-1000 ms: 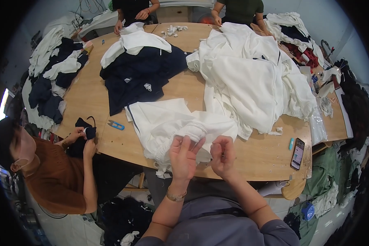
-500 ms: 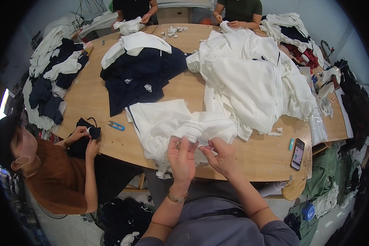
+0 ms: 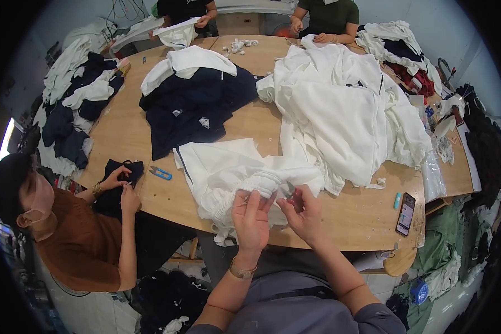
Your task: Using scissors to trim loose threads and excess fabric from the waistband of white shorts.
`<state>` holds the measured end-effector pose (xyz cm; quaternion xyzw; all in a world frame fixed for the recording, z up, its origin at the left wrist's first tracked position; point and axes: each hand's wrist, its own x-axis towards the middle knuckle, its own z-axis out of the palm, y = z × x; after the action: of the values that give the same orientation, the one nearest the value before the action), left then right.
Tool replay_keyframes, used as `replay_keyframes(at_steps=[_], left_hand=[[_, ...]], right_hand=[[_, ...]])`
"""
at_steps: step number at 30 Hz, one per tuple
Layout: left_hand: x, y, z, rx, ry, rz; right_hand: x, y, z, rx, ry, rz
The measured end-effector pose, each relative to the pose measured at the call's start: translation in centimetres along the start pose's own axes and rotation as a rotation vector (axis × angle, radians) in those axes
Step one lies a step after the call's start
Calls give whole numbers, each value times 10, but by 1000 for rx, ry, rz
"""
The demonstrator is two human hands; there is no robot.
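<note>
A white garment (image 3: 217, 161) with dark piping lies on the table in front of me, its gathered elastic edge bunched up. My left hand (image 3: 251, 220) is closed on that edge, palm up, with the thumb and fingers pinching the ruffled cloth. My right hand (image 3: 301, 214) is closed on small thread snips (image 3: 290, 191), mostly covered by the fingers; a grey blade and a bit of red show. The snips point up, just right of the bunched edge. Whether the blades touch cloth or a thread cannot be made out.
A large white garment pile (image 3: 334, 106) and navy garments (image 3: 192, 100) lie beyond. Blue thread snips (image 3: 161, 173) lie on the left, a phone (image 3: 406, 214) on the right. A co-worker (image 3: 78, 234) sits at left handling dark cloth; two others work across the table.
My right hand has turned and moved slightly right, bringing the snips' blade into view. The left hand still pinches the gathered edge. The co-worker at left has lowered the dark cloth.
</note>
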<state>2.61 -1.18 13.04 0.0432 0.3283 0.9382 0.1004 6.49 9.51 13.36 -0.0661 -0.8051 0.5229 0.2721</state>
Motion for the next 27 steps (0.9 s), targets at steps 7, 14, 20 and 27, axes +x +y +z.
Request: replay_keyframes(at_steps=[7, 14, 20, 27], left_hand=[[-5, 5, -3, -104, 73, -137], [-8, -10, 2, -118, 88, -144], [-10, -7, -3, -205, 84, -164], [2, 0, 1, -132, 164, -104]], right_hand=[[9, 3, 9, -127, -105, -442], [1, 3, 10, -218, -8, -457], [-9, -2, 20, 192, -29, -12], [-19, 4, 13, 126, 1, -102]])
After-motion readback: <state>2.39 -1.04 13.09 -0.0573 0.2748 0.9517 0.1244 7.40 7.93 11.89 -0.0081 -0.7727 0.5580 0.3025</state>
